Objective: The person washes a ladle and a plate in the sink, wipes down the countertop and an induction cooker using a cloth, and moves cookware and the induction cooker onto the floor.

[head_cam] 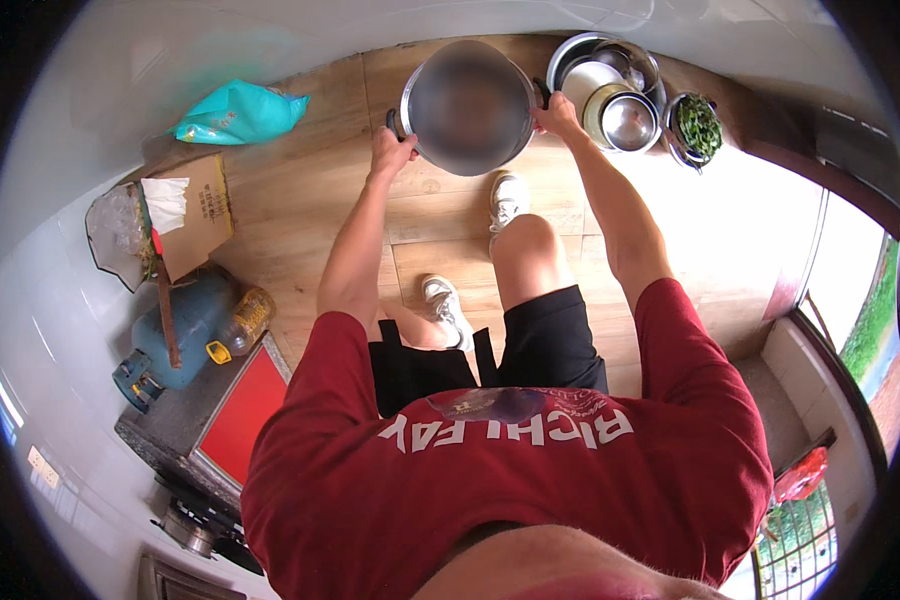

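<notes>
A large round metal pot [412, 90] with two dark side handles is held out in front of me over the wood-patterned floor; its inside is blurred. My left hand [394, 153] grips the handle on the pot's left side. On the other side, my right hand [556, 117] is closed on the pot by its right handle. Just right of that hand stand nested metal basins and bowls [630, 122], with a container of leafy greens [697, 127] beside them.
A turquoise bag [244, 114] lies on the floor at left. Nearer are a cardboard box [201, 214], a bin with a clear liner [116, 225], a blue gas cylinder [184, 322] and a plastic oil bottle [249, 319]. A counter [150, 431] with a red panel is lower left.
</notes>
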Demonstrator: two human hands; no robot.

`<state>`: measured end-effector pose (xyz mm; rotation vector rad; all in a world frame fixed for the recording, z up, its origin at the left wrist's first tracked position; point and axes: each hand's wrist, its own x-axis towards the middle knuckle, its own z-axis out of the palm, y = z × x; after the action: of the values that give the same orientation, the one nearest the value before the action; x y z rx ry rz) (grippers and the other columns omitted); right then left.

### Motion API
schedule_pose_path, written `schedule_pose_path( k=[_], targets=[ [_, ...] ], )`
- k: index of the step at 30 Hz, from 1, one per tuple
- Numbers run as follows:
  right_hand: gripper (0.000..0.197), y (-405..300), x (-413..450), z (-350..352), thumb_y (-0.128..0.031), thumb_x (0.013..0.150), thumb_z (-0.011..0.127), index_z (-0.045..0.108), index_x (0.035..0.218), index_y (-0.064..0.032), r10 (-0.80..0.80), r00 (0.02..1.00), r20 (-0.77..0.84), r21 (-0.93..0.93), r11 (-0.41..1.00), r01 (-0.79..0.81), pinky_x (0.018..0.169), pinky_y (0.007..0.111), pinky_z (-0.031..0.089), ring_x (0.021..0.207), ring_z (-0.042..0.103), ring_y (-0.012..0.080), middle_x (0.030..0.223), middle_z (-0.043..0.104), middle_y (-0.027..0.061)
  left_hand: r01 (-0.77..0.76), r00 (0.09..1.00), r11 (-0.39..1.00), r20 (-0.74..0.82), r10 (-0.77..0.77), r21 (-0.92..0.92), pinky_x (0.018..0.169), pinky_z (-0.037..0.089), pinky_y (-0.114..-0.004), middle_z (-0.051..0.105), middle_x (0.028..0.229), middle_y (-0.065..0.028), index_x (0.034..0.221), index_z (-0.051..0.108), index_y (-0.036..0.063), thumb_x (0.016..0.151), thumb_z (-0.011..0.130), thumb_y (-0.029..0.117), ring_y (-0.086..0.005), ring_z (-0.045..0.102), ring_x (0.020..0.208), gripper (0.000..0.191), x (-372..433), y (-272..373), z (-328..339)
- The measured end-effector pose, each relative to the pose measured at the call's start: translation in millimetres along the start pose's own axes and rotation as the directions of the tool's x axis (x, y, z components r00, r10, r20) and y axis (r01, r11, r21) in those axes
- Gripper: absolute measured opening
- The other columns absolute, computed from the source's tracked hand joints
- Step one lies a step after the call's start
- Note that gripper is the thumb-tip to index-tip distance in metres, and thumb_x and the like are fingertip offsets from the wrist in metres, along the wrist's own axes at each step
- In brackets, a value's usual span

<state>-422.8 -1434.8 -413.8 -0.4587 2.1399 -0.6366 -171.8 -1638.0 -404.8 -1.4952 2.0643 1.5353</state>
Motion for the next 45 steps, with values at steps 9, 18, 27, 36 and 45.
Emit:
schedule_pose_path(
  k=[9, 18, 27, 36, 45],
  targets=[
    [0.043, 66, 46, 31, -0.029, 0.072, 0.072, 0.057, 0.088, 0.0085, 0.004, 0.997, -0.074, -0.084, 0.996, -0.01, 0.078, 0.041, 0.049, 0.086, 0.063, 0.038, 0.083, 0.063, 0.0264, 0.02, 1.0, 0.999, -0.025, -0.019, 0.026, 0.051, 0.053, -0.031, 0.066, 0.075, -0.0146, 0.094, 0.057, -0.0091, 0.08, 0.066, 0.008, -0.0199, 0.068, 0.062, 0.024, 42, -34, 33],
    [0.026, 88, 46, 59, -0.018, 0.073, 0.07, 0.059, 0.08, 0.0053, -0.194, 0.943, -0.269, -0.258, 0.958, 0.123, 0.06, 0.033, 0.051, 0.059, 0.063, 0.0207, 0.065, 0.064, 0.0124, -0.013, 0.987, 0.933, -0.145, 0.07, 0.36, 0.079, 0.05, -0.039, 0.063, 0.097, -0.0252, 0.108, 0.05, -0.0112, 0.078, 0.069, 0.024, -0.0341, 0.064, 0.09, 0.051, 46, -39, 31],
    [0.031, 90, 39, 41, -0.024, 0.071, 0.069, 0.064, 0.087, 0.0026, -0.06, 0.988, -0.142, -0.109, 0.993, 0.045, 0.069, 0.035, 0.048, 0.073, 0.064, 0.0232, 0.075, 0.066, 0.0137, 0.009, 0.996, 0.962, -0.085, 0.014, 0.273, 0.09, 0.043, -0.045, 0.056, 0.111, -0.0291, 0.117, 0.044, -0.0107, 0.081, 0.065, 0.026, -0.0412, 0.053, 0.107, 0.055, 64, -38, 44],
    [0.042, 54, -48, 61, -0.021, 0.074, 0.067, 0.057, 0.111, -0.0017, -0.245, 0.939, -0.243, 0.065, 0.961, 0.267, 0.078, 0.038, 0.049, 0.094, 0.062, 0.0324, 0.096, 0.064, 0.0201, -0.046, 0.98, 0.999, 0.193, 0.049, -0.02, 0.061, 0.05, -0.032, 0.063, 0.083, -0.0066, 0.112, 0.057, 0.0088, 0.083, 0.063, 0.025, -0.0169, 0.06, 0.07, 0.033, -12, -135, -19],
    [0.021, 117, -289, 92, -0.016, 0.08, 0.061, 0.065, 0.09, 0.0015, 0.104, 0.986, -0.129, 0.23, 0.971, -0.072, 0.065, 0.033, 0.049, 0.073, 0.063, 0.0215, 0.08, 0.067, 0.0142, 0.21, 0.873, 0.974, 0.432, -0.228, 0.088, 0.061, 0.054, -0.034, 0.064, 0.082, -0.009, 0.097, 0.062, -0.0018, 0.091, 0.054, 0.023, -0.0171, 0.062, 0.072, 0.026, -237, -87, -32]
  ],
)
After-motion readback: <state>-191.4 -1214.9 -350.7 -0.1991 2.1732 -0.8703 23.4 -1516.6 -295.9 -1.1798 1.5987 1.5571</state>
